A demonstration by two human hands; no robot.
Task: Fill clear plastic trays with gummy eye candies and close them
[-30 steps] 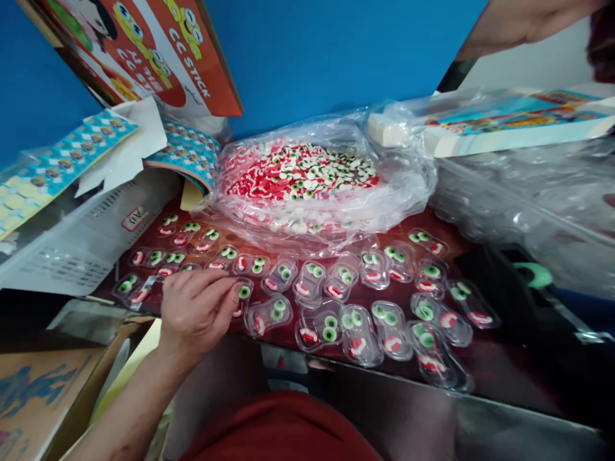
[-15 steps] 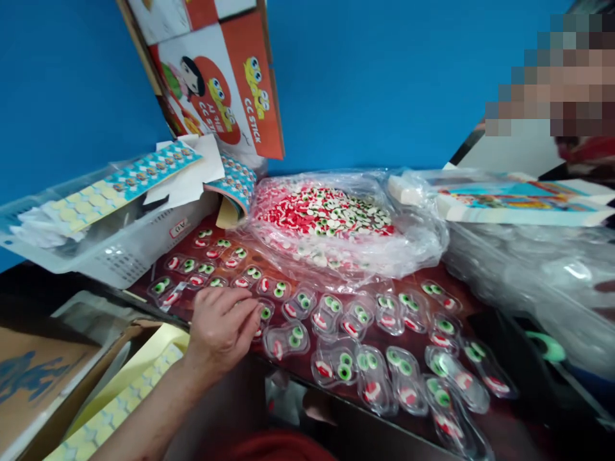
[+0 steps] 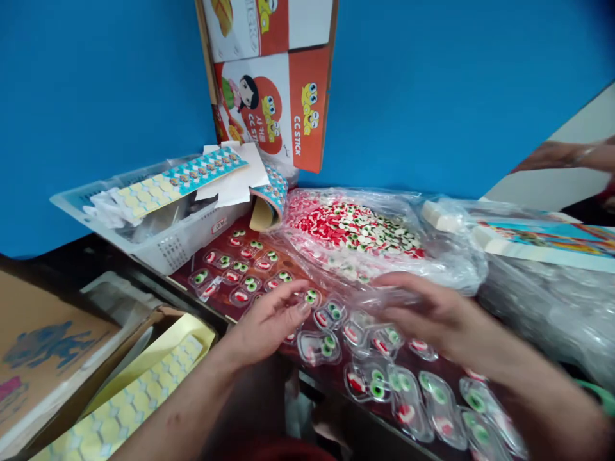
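My left hand (image 3: 269,323) hovers over the small clear plastic shells, its thumb and fingers apart and nothing seen between them. Just beyond its fingertips lies a shell (image 3: 329,315) with green eye pieces and a red mouth piece. My right hand (image 3: 423,307), smeared by motion, has its fingers around clear plastic shells (image 3: 372,299), perhaps a stack. Several filled shells, such as this one (image 3: 319,347), lie in rows on the dark red table (image 3: 307,374). Behind my hands an opened plastic bag (image 3: 446,272) holds a heap of loose eye and mouth pieces (image 3: 355,227).
At the left, a white plastic basket (image 3: 168,253) carries sticker sheets (image 3: 182,179). A cardboard box (image 3: 48,346) with yellow sticker sheets (image 3: 139,390) stands lower left. Printed cartons (image 3: 307,115) lean at the back. Flat printed boxes (image 3: 542,240) and plastic wrap lie right; another person's arm (image 3: 562,153) shows beyond.
My right hand has come into view from the right with clear plastic in its fingers. My left hand has moved right and its fingers have spread. The view has turned left.
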